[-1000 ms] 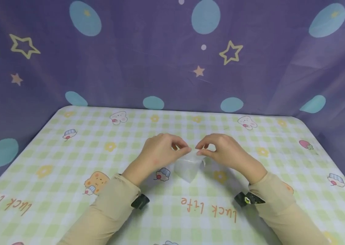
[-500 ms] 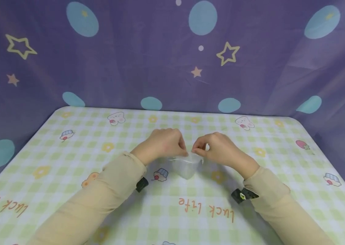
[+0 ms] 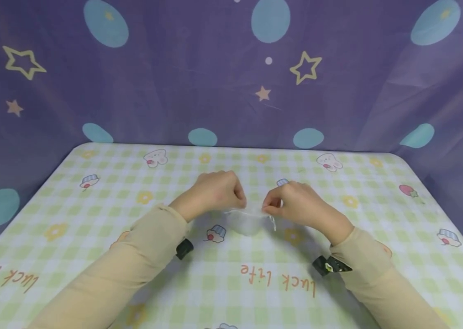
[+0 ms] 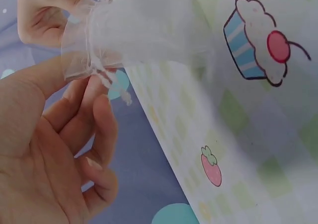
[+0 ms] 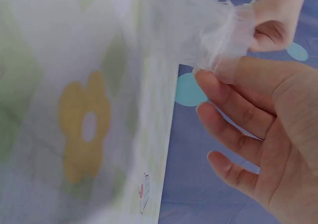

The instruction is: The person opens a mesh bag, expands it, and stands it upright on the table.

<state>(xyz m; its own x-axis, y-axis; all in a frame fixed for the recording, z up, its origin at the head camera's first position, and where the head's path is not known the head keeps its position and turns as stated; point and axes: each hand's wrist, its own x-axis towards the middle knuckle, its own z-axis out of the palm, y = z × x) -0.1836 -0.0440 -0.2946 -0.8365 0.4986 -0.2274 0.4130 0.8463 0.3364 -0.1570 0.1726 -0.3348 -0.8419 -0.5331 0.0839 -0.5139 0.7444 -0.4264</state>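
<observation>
A small translucent white drawstring bag [image 3: 246, 224] hangs between the two hands over the middle of the table, its mouth upward. My left hand [image 3: 220, 192] pinches one side of the mouth between thumb and forefinger. Opposite it, my right hand [image 3: 297, 204] pinches the other side. In the left wrist view, the gathered band of the bag [image 4: 144, 30] shows with a white cord [image 4: 107, 77] dangling from it. The right wrist view shows the bag's frilled rim [image 5: 231, 40] at the thumb and forefinger. No contents can be made out through the bag.
The table wears a green and white checked cloth [image 3: 198, 292] printed with cupcakes, flowers and lettering. Behind it hangs a purple curtain [image 3: 215, 68] with stars and blue ovals. A dark strap device [image 3: 332, 265] sits at the right cuff, another [image 3: 184, 249] at the left.
The hands have drawn a little apart after coming close together, and the mouth of the bag is now stretched wider. The cord end now hangs visibly near the right hand.
</observation>
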